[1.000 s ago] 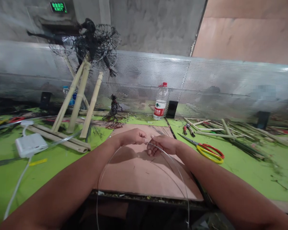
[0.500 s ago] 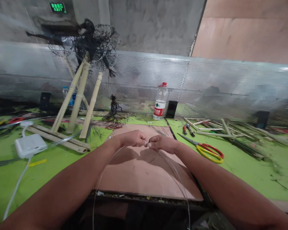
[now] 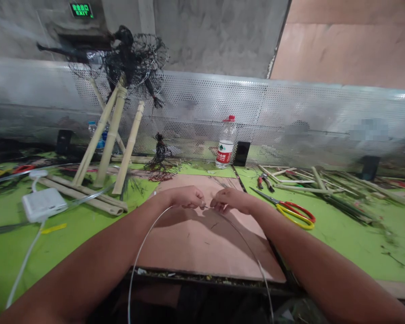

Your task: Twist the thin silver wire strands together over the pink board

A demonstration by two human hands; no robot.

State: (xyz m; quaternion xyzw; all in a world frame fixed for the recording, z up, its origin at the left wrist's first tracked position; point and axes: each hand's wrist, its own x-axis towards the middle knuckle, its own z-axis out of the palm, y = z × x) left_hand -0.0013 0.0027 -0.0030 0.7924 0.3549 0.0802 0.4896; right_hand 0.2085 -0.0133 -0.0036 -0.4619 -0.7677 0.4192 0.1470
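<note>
A thin, pale wire (image 3: 245, 240) curves in a large loop below my hands and runs down out of the bottom of the view. My left hand (image 3: 190, 197) is closed, pinching the wire where its ends come together. A short stretch of wire shows between the two hands. Just to the right, my right hand (image 3: 227, 200) hovers by that joint with fingers loosely bent and somewhat apart, not pressed together. Its fingertips are close to the wire; whether they touch it I cannot tell. Both hands are above a pinkish-brown board (image 3: 178, 243).
Scissors (image 3: 295, 213) and pliers (image 3: 266, 182) lie to the right, near bamboo strips (image 3: 324, 184). A water bottle (image 3: 225, 146) and a dark phone-like slab (image 3: 242, 154) stand behind. Leftward are bamboo legs (image 3: 111, 135) under a black wire figure (image 3: 124, 58), and a white adapter (image 3: 43, 204).
My right hand has loosened its pinch and drawn slightly right, leaving a gap between the hands. The left hand keeps its hold. The lower loop of wire has spread a little wider.
</note>
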